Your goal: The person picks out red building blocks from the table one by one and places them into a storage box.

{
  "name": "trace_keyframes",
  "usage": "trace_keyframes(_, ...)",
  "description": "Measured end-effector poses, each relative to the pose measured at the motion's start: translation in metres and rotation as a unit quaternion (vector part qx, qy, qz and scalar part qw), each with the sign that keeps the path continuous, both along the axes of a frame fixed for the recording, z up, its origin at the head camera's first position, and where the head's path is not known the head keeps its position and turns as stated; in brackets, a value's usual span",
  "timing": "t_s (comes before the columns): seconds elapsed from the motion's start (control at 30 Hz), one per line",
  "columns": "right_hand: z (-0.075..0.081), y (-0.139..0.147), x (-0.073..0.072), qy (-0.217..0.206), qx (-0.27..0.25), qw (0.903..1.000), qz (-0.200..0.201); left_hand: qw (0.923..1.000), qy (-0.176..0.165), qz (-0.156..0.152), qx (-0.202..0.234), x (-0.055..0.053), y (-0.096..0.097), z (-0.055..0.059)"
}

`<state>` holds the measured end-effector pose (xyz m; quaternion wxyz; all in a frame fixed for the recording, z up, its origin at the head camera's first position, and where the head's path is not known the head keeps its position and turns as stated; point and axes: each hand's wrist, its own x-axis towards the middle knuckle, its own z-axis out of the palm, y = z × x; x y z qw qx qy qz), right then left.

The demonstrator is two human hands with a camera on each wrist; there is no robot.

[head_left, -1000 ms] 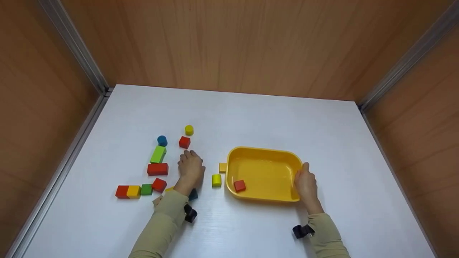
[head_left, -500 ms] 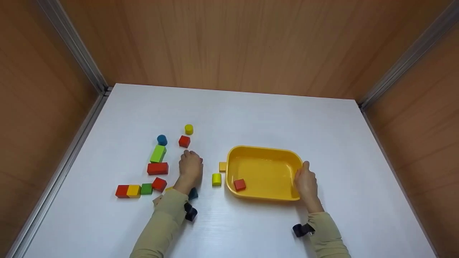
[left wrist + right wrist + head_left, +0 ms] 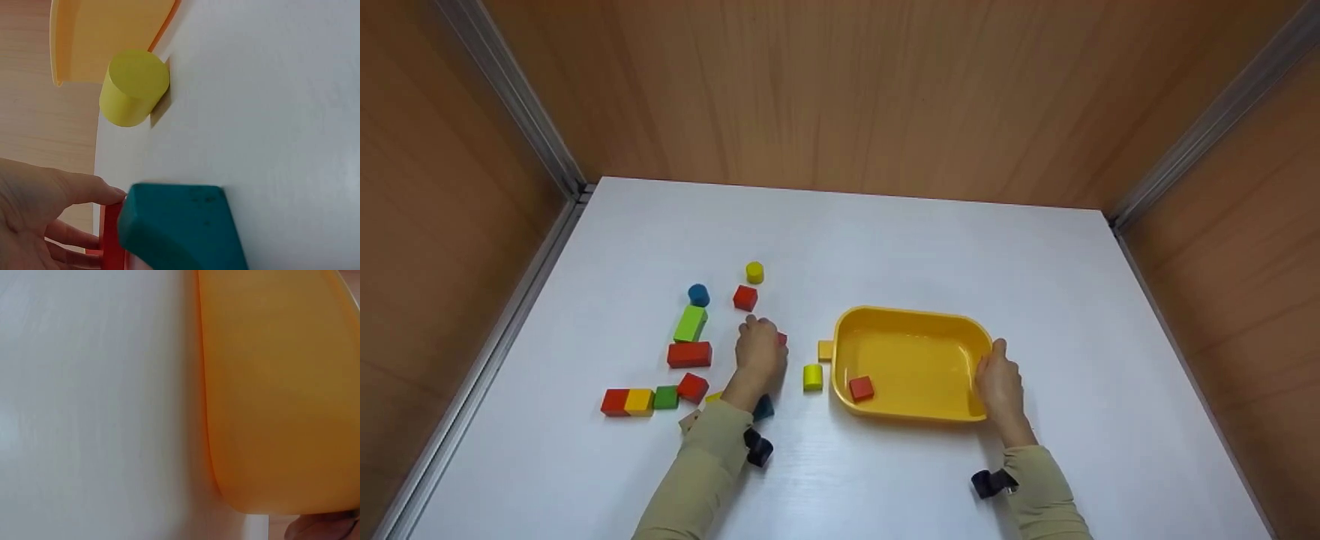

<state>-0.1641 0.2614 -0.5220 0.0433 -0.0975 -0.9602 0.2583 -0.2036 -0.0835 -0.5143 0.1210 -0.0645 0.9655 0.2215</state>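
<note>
My left hand is among the blocks to the left of a yellow plastic tub. Thumb and fingers pinch a red block in the left wrist view; only a bit of it shows past the hand in the head view. A teal block lies close by, partly covering that red block from the wrist camera. My right hand grips the tub's right end, its fingers partly hidden by the wall. Inside the tub, at the near left, lies a red cube.
A yellow cylinder and a yellow block sit by the tub's left end. Farther left are a red block, a light green block, a blue cylinder, a green cube and several others. Wooden panels enclose the white table.
My left hand has turned slightly, its thumb moving in, and a red block has come into view at its right side. The right hand and the tub have stayed put.
</note>
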Motion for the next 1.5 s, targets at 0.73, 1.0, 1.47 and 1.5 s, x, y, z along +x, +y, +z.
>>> trace_keyframes(0.73,0.001,0.002,0.000,-0.015,-0.009,0.9998,-0.009,0.9969,0.077,-0.017,-0.001,0.014,0.022,0.033)
trace_keyframes(1.0,0.001,0.001,0.000,0.005,-0.004,1.0000,-0.003,0.9916,0.124,-0.034,0.007,0.025,0.030,0.046)
trace_keyframes(1.47,0.002,0.001,0.002,0.003,-0.003,0.9999,-0.015,0.9754,0.203,-0.071,0.048,0.043,0.056,0.057)
trace_keyframes(1.5,0.002,0.001,0.002,0.004,-0.003,0.9999,-0.016,0.9745,0.205,-0.073,0.052,0.044,0.058,0.058)
